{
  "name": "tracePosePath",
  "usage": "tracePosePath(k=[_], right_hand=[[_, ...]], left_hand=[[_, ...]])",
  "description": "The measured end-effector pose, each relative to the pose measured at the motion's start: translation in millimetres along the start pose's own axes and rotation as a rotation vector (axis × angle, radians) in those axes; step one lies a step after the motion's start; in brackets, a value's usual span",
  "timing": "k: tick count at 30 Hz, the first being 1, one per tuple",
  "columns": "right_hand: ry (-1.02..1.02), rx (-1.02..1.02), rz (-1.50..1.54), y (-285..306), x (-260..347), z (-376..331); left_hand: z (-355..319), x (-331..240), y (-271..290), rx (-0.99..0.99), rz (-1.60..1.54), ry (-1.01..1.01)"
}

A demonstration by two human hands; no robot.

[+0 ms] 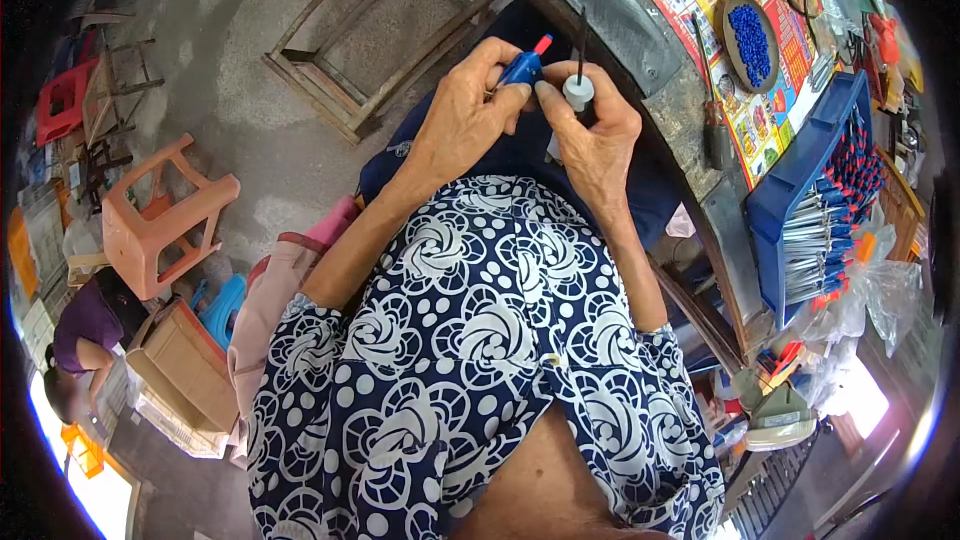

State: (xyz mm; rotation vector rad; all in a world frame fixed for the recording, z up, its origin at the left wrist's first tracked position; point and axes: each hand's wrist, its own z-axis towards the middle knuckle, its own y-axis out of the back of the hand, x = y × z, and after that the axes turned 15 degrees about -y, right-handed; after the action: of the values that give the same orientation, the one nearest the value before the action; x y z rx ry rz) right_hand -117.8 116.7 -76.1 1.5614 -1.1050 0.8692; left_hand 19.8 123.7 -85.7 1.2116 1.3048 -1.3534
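My left hand (455, 110) is closed around a small blue plastic piece (521, 70) with a red tip pointing up and away. Close beside it, my right hand (597, 130) pinches a tool with a pale round end (578, 89) and a thin dark rod standing up from it; its exact kind I cannot make out. The thumbs nearly meet between the two things, above my lap. Right of my hands, on the workbench (660, 100), an oval dish (727, 52) holds many small blue parts. A screwdriver with a dark handle (716, 140) lies next to that dish.
A blue tray (765, 230) full of metal-shafted pieces with red and blue ends stands at the bench's right. Colourful printed paper (770, 135) covers part of the bench. A metal frame (345, 105) stands ahead, a pink stool (135, 240) at left. Another person (85, 325) is far left.
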Motion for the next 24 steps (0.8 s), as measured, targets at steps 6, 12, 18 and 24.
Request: tracePosePath(k=[6,12,18,24], right_hand=[[0.063,-0.032,-0.006,-6.6,-10.4,3.3],[0.115,-0.057,-0.055,-7.8,-15.4,5.0],[0.399,-0.126,-0.216,-11.7,-25.1,15.2],[0.384,-0.119,-0.273,-13.7,-27.8,16.4]], left_hand=[[-0.7,7.4,0.5,0.034,0.077,-0.019],[-0.7,7.3,-2.3,0.017,0.093,0.005],[-2.8,21.9,-2.3,-0.005,0.221,-0.124],[-1.7,23.1,-2.1,-0.013,0.288,-0.192]])
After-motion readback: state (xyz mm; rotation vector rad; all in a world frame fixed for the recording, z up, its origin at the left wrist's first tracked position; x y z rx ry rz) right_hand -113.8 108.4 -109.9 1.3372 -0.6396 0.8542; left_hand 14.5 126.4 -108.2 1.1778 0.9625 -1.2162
